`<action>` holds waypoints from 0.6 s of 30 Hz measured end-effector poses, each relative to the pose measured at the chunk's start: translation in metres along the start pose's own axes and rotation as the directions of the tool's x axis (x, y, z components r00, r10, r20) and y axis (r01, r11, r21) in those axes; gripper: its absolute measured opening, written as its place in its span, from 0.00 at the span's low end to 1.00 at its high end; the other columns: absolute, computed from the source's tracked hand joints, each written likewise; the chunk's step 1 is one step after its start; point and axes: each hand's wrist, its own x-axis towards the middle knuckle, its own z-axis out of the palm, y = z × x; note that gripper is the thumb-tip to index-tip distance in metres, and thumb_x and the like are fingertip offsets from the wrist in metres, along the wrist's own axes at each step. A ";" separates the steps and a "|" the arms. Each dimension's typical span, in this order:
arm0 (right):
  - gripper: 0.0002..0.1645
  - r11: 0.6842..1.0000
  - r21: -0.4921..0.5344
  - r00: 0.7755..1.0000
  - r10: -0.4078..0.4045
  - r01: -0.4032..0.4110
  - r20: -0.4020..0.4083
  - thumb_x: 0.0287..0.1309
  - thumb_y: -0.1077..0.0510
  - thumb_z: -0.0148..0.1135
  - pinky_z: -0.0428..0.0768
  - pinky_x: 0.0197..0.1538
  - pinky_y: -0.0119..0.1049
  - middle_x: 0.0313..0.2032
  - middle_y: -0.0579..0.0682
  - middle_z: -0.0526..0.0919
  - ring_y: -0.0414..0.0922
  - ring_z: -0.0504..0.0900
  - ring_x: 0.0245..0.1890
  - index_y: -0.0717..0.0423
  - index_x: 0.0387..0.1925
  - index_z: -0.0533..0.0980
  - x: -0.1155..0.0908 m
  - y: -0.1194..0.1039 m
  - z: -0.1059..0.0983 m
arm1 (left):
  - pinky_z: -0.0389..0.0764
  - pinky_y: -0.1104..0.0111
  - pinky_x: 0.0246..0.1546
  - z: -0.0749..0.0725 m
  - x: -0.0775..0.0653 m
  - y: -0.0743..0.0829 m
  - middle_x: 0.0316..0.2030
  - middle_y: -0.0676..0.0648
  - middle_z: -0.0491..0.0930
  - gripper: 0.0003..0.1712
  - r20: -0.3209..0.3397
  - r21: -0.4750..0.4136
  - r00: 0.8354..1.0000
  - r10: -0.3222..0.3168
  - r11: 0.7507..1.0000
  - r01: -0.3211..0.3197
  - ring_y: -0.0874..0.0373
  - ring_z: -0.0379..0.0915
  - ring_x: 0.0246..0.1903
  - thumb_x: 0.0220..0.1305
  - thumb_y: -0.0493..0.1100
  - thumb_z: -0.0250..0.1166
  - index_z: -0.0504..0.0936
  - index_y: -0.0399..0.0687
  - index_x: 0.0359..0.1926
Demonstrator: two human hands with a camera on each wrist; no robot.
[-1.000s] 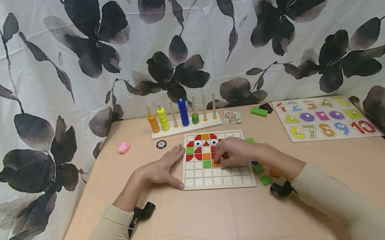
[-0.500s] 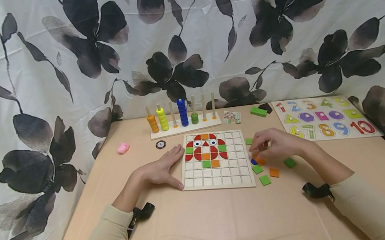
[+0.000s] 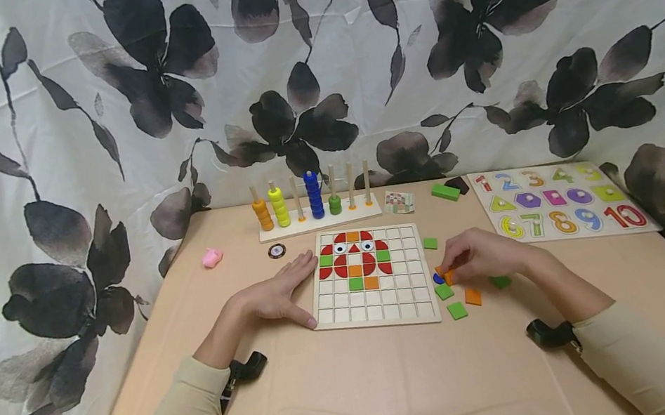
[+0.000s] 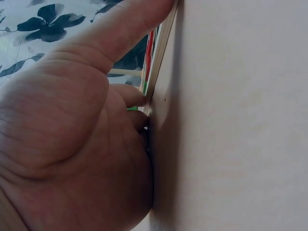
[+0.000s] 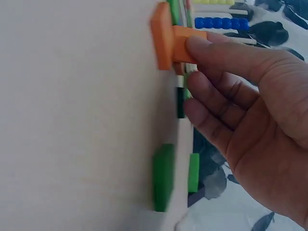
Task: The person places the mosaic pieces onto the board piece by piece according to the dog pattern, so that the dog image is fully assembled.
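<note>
A white grid board lies on the table, with red, green, orange and eye-marked tiles set in its upper left part. Along the board's left edge rests my left hand, its fingers and thumb spread and touching the rim. To the right of the board my right hand pinches an orange square tile between thumb and fingers, just over the loose pieces. Another orange tile lies close by on the table, and a blue piece shows beside the fingertips.
Green tiles lie loose right of the board. Behind it stand a peg rack with coloured rings and a small picture card. A number puzzle board is at right. A pink piece and round token lie left.
My right hand has left the board, moved right to the loose tiles and now pinches an orange one. A green tile shows at the pattern's right side. My left hand stays put.
</note>
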 end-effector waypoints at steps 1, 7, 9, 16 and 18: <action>0.11 1.000 0.007 1.000 -0.003 0.003 -0.009 0.53 0.59 0.71 0.80 0.42 0.33 0.37 0.43 0.85 0.46 0.79 0.37 0.45 0.40 0.86 0.000 -0.001 -0.003 | 0.35 0.56 0.72 0.000 0.000 0.000 0.76 0.53 0.28 0.71 0.000 0.002 1.000 -0.001 1.000 0.001 0.57 0.21 0.74 0.42 0.69 0.72 0.38 0.55 0.77; 0.08 0.997 0.041 0.989 -0.061 0.067 -0.133 0.56 0.59 0.68 0.80 0.41 0.34 0.36 0.44 0.85 0.46 0.81 0.35 0.49 0.39 0.85 0.004 -0.018 -0.024 | 0.35 0.56 0.72 0.000 0.000 -0.002 0.76 0.52 0.28 0.72 0.001 0.008 1.000 0.002 1.000 -0.002 0.58 0.21 0.74 0.42 0.70 0.72 0.37 0.54 0.77; 0.08 0.994 0.036 0.980 -0.095 0.103 -0.172 0.56 0.58 0.68 0.80 0.40 0.34 0.36 0.43 0.85 0.45 0.80 0.34 0.49 0.40 0.84 0.011 -0.026 -0.027 | 0.35 0.56 0.72 0.001 -0.001 -0.002 0.76 0.52 0.28 0.72 0.000 0.006 1.000 0.002 1.000 -0.002 0.58 0.21 0.74 0.42 0.70 0.72 0.37 0.54 0.77; 0.07 0.988 0.035 0.975 -0.141 0.149 -0.170 0.55 0.58 0.69 0.80 0.41 0.35 0.37 0.43 0.83 0.45 0.78 0.34 0.46 0.37 0.85 0.045 -0.046 -0.013 | 0.35 0.56 0.72 0.001 0.000 -0.002 0.76 0.53 0.28 0.72 -0.002 0.007 1.000 0.003 1.000 -0.003 0.58 0.21 0.73 0.42 0.70 0.72 0.37 0.55 0.77; 0.07 0.991 0.037 0.983 -0.126 0.132 -0.137 0.55 0.58 0.69 0.80 0.42 0.35 0.37 0.42 0.83 0.44 0.78 0.34 0.47 0.37 0.85 0.054 -0.050 -0.005 | 0.35 0.56 0.72 0.000 0.000 -0.002 0.76 0.52 0.28 0.72 -0.003 0.004 1.000 0.007 1.000 -0.007 0.58 0.21 0.74 0.42 0.69 0.72 0.37 0.54 0.77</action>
